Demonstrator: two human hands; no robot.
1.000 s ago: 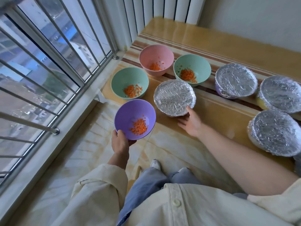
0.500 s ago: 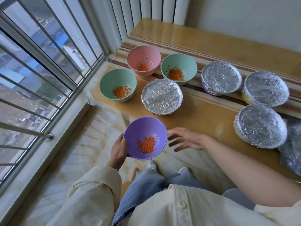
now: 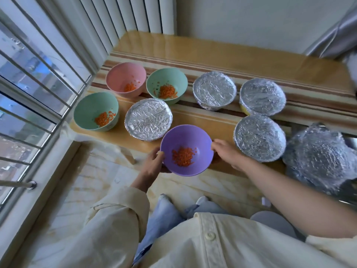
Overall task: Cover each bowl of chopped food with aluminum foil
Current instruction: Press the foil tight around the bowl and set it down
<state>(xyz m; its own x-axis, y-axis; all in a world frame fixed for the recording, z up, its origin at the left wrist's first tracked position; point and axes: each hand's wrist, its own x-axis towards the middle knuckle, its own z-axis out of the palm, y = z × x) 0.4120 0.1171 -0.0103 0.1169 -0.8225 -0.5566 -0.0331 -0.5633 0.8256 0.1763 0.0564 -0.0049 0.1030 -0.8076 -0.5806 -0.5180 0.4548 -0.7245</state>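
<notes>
A purple bowl (image 3: 186, 140) with chopped orange food is held over the front edge of the wooden ledge (image 3: 208, 122). My left hand (image 3: 152, 164) grips its left rim and my right hand (image 3: 226, 153) holds its right rim. Open bowls of the same food stand at the left: a pink bowl (image 3: 125, 79), a green bowl (image 3: 167, 83) and another green bowl (image 3: 95, 111). Several bowls are covered with foil: a covered bowl (image 3: 148, 119) just behind the purple one, a second covered bowl (image 3: 214, 90), a third (image 3: 262, 99) and one at the front right (image 3: 259, 137).
A crumpled mass of foil (image 3: 316, 157) lies at the far right of the ledge. A barred window (image 3: 29, 97) runs along the left, a white radiator (image 3: 135, 14) stands at the back. My legs and feet (image 3: 181, 204) are below, on the marbled floor (image 3: 92, 182).
The purple bowl has moved right and forward to the ledge's front edge. My right hand, which was open beside it, now holds its right rim.
</notes>
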